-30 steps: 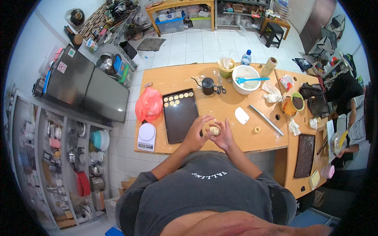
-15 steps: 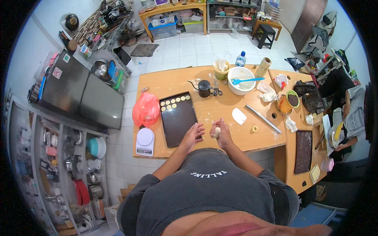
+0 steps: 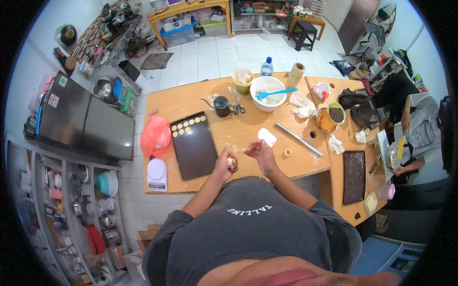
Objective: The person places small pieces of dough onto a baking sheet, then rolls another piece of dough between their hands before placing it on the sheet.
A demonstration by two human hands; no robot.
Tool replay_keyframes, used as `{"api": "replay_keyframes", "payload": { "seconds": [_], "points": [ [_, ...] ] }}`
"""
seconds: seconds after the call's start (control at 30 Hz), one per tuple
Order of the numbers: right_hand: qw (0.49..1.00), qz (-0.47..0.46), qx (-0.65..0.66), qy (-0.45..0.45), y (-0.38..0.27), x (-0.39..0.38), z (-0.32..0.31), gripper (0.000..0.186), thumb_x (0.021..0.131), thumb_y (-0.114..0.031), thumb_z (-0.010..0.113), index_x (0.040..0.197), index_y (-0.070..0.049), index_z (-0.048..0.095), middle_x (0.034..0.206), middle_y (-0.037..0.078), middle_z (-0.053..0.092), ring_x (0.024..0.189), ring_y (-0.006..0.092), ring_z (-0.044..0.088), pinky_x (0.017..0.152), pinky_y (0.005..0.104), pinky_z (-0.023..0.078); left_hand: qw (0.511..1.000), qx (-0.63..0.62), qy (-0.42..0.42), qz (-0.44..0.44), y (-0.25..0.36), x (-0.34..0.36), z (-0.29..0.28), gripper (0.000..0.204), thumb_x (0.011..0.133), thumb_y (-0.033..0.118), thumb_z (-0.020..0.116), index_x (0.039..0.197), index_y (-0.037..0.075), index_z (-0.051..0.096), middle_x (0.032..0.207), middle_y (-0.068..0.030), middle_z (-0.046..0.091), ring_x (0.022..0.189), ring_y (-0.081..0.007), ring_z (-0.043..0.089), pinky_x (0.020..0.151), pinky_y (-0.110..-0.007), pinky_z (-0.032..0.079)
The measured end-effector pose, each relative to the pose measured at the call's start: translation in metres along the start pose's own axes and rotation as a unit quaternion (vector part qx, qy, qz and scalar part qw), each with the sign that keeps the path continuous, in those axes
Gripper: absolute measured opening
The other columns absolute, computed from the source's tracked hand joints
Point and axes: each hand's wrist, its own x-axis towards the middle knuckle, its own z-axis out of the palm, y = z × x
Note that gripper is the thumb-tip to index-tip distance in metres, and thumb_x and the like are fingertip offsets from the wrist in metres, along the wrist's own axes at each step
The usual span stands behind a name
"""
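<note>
A small lump of pale dough (image 3: 231,163) rests in my left hand (image 3: 223,164), whose fingers curl round it near the table's front edge. My right hand (image 3: 261,156) is held up beside it, fingers spread, with nothing in it. Left of my hands lies a dark baking tray (image 3: 194,151) with several pale dough rounds (image 3: 183,127) at its far end. Just beyond my right hand is a white dough scraper (image 3: 267,137). A small pale ring cutter (image 3: 287,152) and a metal rolling pin (image 3: 299,139) lie to the right.
Beyond are a black kettle (image 3: 222,106), scissors (image 3: 237,108) and a white bowl (image 3: 264,104) with a blue spatula (image 3: 276,93). At left stand a kitchen scale (image 3: 157,171) and red plastic bag (image 3: 155,137). Another person (image 3: 424,136) works at the far right, near a second tray (image 3: 354,176).
The dough has passed from my right hand to my left. My right hand has opened, and my left has closed round the dough. The whole view has shifted a little.
</note>
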Motion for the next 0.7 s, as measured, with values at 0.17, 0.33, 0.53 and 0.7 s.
{"api": "replay_keyframes", "payload": {
  "seconds": [0.17,0.33,0.53,0.7],
  "points": [
    [0.998,0.055,0.007,0.027,-0.034,0.002,-0.054,0.043,0.106,-0.041,0.035,0.11,-0.002,0.054,0.092,0.012,0.065,0.09,0.026,0.066,0.085,0.0394,0.052,0.994,0.052,-0.005,0.1,-0.024,0.02,0.059,0.043,0.105,0.046,0.038,0.078,0.013,0.045,0.054,-0.0023,0.045,0.041,-0.0122,0.037,0.039,-0.027,0.028],
    [0.981,0.144,0.127,0.011,-0.058,0.002,-0.103,0.048,0.103,-0.051,0.033,0.111,-0.008,0.052,0.094,0.012,0.064,0.095,0.0274,0.064,0.087,0.0432,0.051,0.936,0.227,0.025,0.268,-0.054,0.036,0.12,0.041,0.106,0.045,0.036,0.089,0.01,0.051,0.059,0.0,0.046,0.048,-0.0093,0.039,0.045,-0.025,0.03],
    [0.963,0.214,0.16,0.018,-0.094,-0.002,-0.155,0.058,0.099,-0.061,0.036,0.115,-0.008,0.052,0.106,0.013,0.062,0.104,0.0299,0.061,0.087,0.0487,0.05,0.8,0.436,-0.064,0.407,-0.072,0.033,0.206,0.059,0.099,0.059,0.04,0.122,0.007,0.058,0.101,-0.0091,0.057,0.094,-0.0204,0.055,0.084,-0.034,0.044],
    [0.951,0.259,0.168,-0.004,-0.133,-0.015,-0.184,0.063,0.096,-0.067,0.037,0.115,-0.009,0.052,0.108,0.011,0.061,0.107,0.0302,0.06,0.084,0.0494,0.051,0.585,0.646,-0.017,0.49,-0.101,0.035,0.26,0.071,0.095,0.066,0.036,0.131,0.007,0.053,0.127,-0.0161,0.052,0.126,-0.036,0.04,0.108,-0.05,0.025]
  ]
}}
